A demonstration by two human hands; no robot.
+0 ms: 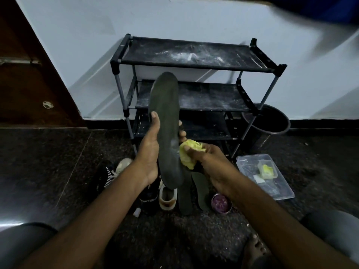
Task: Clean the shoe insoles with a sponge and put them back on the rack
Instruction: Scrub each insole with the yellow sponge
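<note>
Head view: left hand point(149, 152) gripped long dark grey-green foam insole point(167, 121), held upright before black three-tier fabric shoe rack point(194, 55). Right hand point(211, 164) squeezed crumpled yellow sponge point(189, 152) against insole's lower right edge. Clear rectangular plastic box point(283, 193) on floor at right held second yellow sponge piece point(267, 170). Small round metal bowl point(230, 209) near box held purple stuff. Black round bucket point(279, 131) stood beside rack, contents too dark to tell.

The left hand point(149, 150) holds a dark insole point(167, 123) upright in front of the black rack point(194, 61). The right hand point(209, 162) grips a yellow sponge point(187, 154) against its lower edge. Two more insoles point(201, 188) lie on the floor point(48, 162) beside a clear container point(279, 189).
</note>
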